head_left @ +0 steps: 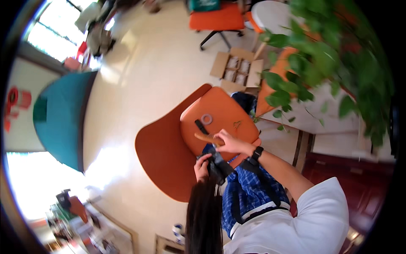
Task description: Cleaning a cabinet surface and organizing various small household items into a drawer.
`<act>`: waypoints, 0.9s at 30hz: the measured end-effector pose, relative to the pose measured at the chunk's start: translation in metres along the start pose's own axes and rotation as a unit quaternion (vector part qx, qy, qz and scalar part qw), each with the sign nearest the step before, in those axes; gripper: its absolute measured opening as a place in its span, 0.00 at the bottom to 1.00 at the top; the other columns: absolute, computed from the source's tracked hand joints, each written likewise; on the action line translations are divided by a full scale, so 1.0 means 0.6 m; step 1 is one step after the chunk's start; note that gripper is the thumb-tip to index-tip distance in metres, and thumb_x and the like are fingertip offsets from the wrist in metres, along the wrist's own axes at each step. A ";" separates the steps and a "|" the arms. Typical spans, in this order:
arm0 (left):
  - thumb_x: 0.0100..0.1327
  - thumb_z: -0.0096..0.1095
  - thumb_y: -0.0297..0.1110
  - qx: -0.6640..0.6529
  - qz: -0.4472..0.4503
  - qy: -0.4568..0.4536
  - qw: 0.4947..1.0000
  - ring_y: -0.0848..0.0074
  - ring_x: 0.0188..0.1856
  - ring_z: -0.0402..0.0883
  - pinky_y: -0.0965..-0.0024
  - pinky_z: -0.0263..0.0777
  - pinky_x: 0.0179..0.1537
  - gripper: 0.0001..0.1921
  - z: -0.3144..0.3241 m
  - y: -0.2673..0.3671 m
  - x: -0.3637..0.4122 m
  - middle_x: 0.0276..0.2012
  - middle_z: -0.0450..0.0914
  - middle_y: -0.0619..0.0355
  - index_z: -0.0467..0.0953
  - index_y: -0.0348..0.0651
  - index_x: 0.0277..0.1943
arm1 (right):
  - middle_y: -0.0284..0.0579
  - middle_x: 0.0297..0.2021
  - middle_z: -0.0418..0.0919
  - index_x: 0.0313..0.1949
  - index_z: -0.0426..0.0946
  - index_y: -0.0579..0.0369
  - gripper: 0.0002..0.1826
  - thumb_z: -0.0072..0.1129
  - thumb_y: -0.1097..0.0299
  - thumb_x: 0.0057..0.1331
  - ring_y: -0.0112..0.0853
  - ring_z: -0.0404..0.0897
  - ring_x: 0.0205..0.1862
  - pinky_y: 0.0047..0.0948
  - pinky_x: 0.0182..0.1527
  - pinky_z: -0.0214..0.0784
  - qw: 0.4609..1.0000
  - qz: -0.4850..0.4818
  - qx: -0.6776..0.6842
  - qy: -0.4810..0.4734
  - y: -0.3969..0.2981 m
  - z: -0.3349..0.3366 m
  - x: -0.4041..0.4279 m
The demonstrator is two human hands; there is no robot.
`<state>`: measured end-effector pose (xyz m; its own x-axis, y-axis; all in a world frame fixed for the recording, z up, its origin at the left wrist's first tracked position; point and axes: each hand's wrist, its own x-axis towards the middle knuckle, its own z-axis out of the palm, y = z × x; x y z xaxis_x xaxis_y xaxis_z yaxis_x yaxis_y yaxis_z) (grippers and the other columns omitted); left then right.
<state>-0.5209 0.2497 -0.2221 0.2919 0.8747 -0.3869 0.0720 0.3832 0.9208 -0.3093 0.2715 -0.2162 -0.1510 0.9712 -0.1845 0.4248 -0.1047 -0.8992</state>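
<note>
My right hand (229, 142), with a black band on its wrist, grips a brown comb (204, 137) over the seat of an orange chair (222, 101). Lower down, my left hand (202, 166) holds a dark, shiny pouch or bag (218, 167), whose opening I cannot make out. On the seat lie a pale ring like a tape roll (206, 119), a short black stick-like object (201, 127) and a small thin metallic item (237, 124). Long dark hair hangs in front of part of my left arm.
A leafy plant (304, 70) overhangs a pale tabletop (326, 108) at right. Beyond the chair, an opened cardboard box (219, 65) holds wrapped items. An orange swivel chair (217, 20) stands farther off. A teal rounded piece (65, 120) is at left, a cluttered table (108, 219) at lower left.
</note>
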 end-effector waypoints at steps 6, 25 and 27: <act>0.67 0.42 0.38 -0.251 -0.214 -0.169 0.929 0.75 0.47 0.73 0.73 0.64 0.49 0.17 0.154 0.028 -0.067 0.43 0.76 0.57 0.71 0.34 0.48 | 0.49 0.43 0.65 0.47 0.66 0.59 0.27 0.64 0.63 0.50 0.44 0.73 0.43 0.37 0.44 0.67 0.991 -0.041 -0.069 0.106 -0.064 -0.068 -0.237; 0.62 0.50 0.36 -0.020 0.021 -0.492 0.870 0.83 0.37 0.68 0.81 0.61 0.41 0.12 0.827 0.280 -0.349 0.34 0.74 0.63 0.73 0.35 0.41 | 0.36 0.18 0.66 0.33 0.72 0.61 0.15 0.46 0.59 0.65 0.22 0.68 0.20 0.20 0.24 0.63 0.725 0.103 0.111 0.672 -0.071 -0.439 -0.999; 0.62 0.50 0.36 -0.098 -0.021 -0.491 0.865 0.82 0.37 0.69 0.79 0.62 0.41 0.12 0.931 0.304 -0.385 0.34 0.73 0.62 0.72 0.35 0.41 | 0.37 0.20 0.70 0.34 0.72 0.61 0.15 0.46 0.60 0.66 0.21 0.71 0.21 0.21 0.23 0.65 0.727 0.142 0.068 0.669 -0.059 -0.539 -1.084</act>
<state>-0.0426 -0.0481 0.0628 0.9699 0.2211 -0.1021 -0.0334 0.5362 0.8434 0.0625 -0.2873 0.0641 0.9666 0.2367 0.0982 0.1633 -0.2736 -0.9479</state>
